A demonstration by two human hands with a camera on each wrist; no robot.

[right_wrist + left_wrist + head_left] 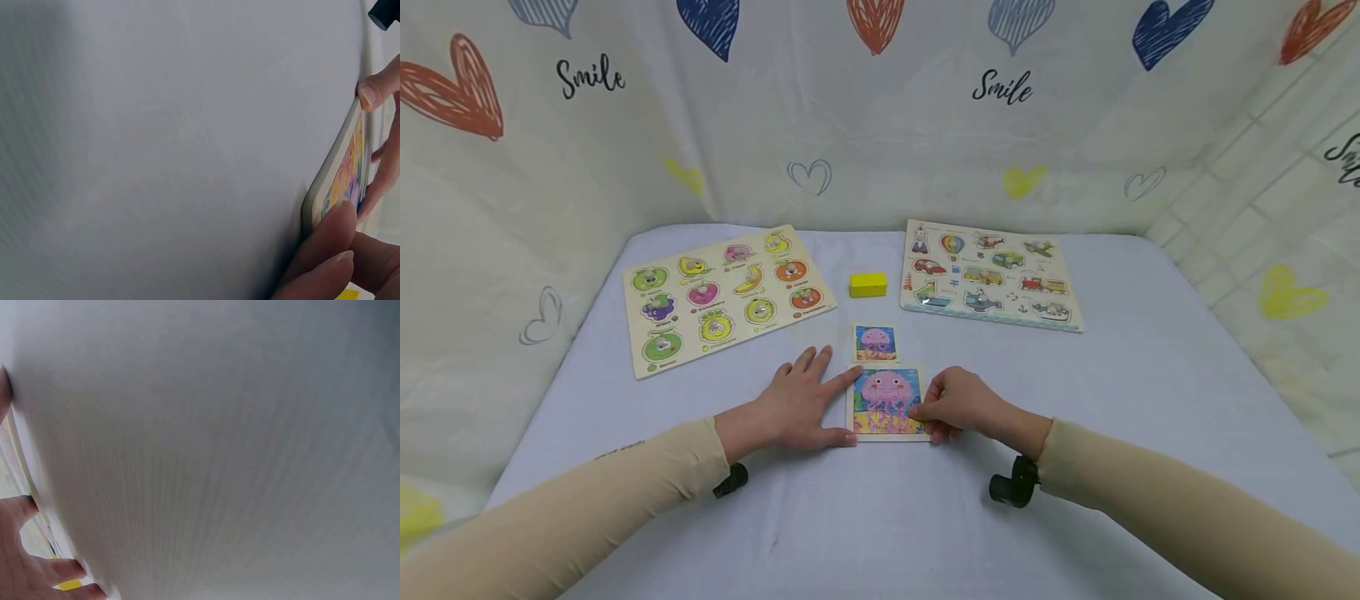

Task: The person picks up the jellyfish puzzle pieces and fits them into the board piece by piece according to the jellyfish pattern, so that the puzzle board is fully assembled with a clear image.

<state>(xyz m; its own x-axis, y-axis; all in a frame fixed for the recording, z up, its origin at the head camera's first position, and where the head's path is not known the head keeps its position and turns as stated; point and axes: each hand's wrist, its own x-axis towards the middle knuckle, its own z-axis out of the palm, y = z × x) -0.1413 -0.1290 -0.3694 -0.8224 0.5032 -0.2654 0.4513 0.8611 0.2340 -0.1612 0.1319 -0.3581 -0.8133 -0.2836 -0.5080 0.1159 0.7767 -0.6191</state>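
A square jellyfish puzzle in a pale wooden frame lies flat on the table. My left hand rests on the cloth with fingers spread, its thumb and index finger touching the puzzle's left edge. At the lower right edge, my right hand has its fingers curled and holds the puzzle's side, a fingertip lying over the picture. The right wrist view shows these curled fingertips at the frame's corner. Just behind the puzzle lies a smaller jellyfish picture, which matches it.
A yellow block sits farther back. To the left lies a fruit peg board, to the right a vehicle board. A curtain with hearts hangs behind the white-covered table. Wrist cameras hang under both forearms.
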